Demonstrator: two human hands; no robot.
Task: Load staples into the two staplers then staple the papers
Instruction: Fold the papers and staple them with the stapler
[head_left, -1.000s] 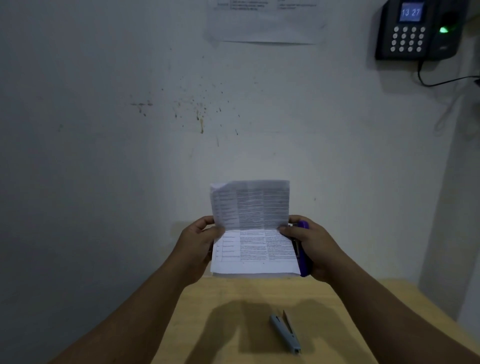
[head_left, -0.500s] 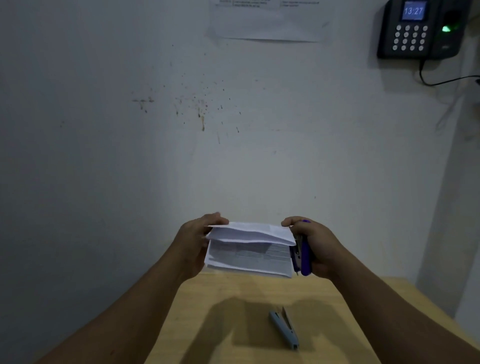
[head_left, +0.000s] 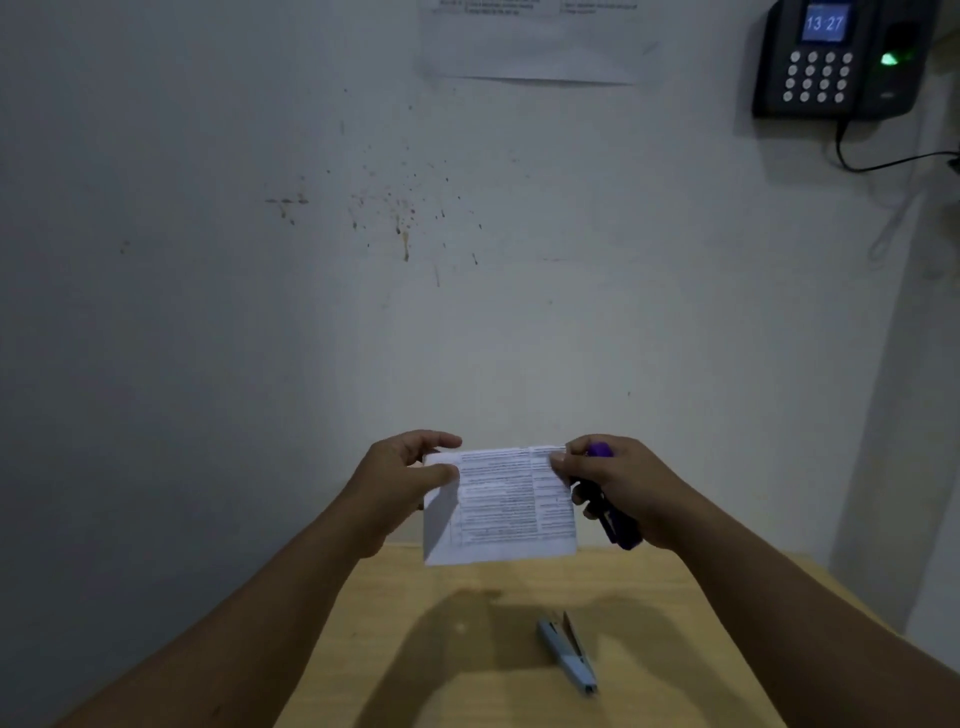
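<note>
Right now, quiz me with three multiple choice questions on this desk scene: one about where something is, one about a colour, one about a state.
1. Where is the grey stapler?
A. lying on the table
B. in the left hand
C. on the wall

2. What colour is the stapler in the right hand?
A. red
B. purple
C. green

3. What is the left hand doing?
A. hanging idle
B. pinching the papers
C. pressing the table

Answers: 1 A, it lies on the wood below the hands. 2 B, purple shows above and below the fingers. 3 B, thumb and fingers grip the left edge.
</note>
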